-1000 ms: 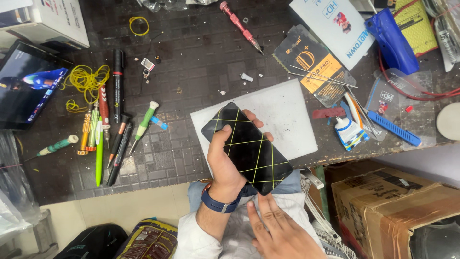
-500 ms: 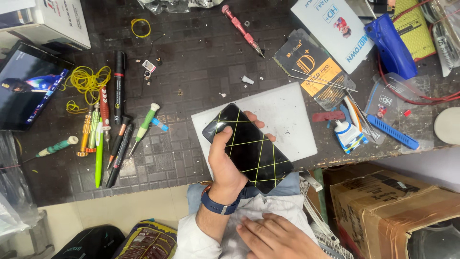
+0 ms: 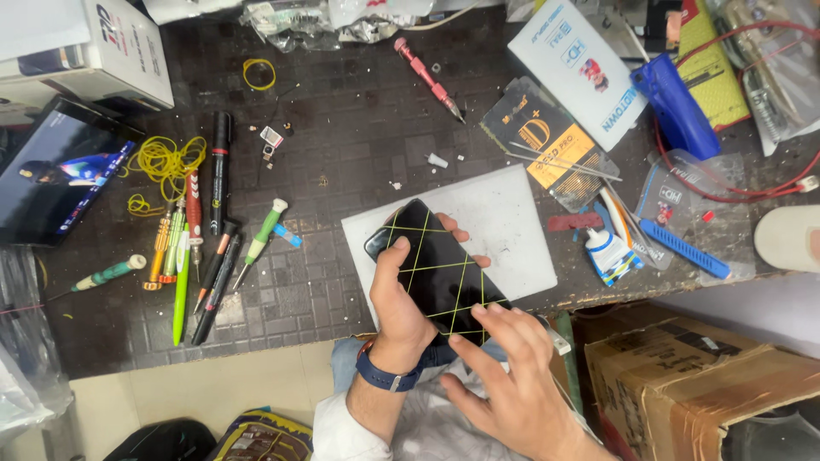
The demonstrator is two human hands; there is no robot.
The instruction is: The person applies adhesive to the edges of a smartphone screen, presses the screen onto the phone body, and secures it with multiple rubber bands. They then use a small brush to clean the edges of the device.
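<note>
The left hand (image 3: 401,312) is gripping a black phone (image 3: 440,269), its fingers (image 3: 389,256) clamped around the left edge and curling over the far side. The right hand (image 3: 512,376) is pressing down on the phone's near end, its fingers (image 3: 478,320) spread apart and lying flat on the glass, holding nothing. The phone is hanging over the near edge of the desk (image 3: 342,128), partly above a white mat (image 3: 504,222).

Yellow rubber bands (image 3: 453,290) are already crossing the phone in a lattice, with five or six strands showing, so the binding looks largely done; judging by the pressing hand, what is left seems to be seating or adjusting the near end.

Counted around the fingers: to the left, one loose pile of yellow bands (image 3: 166,162), one single band (image 3: 259,74) farther off, and a row of roughly eight pens and screwdrivers (image 3: 201,248). Beyond the fingers one red screwdriver (image 3: 427,77) is lying. To the right are one glue tube (image 3: 608,252), one blue pry tool (image 3: 683,249), and one pair of tweezers (image 3: 564,160) on a black and orange packet (image 3: 547,141). One lit tablet (image 3: 60,175) is sitting far left, and one cardboard box (image 3: 700,384) near right.
</note>
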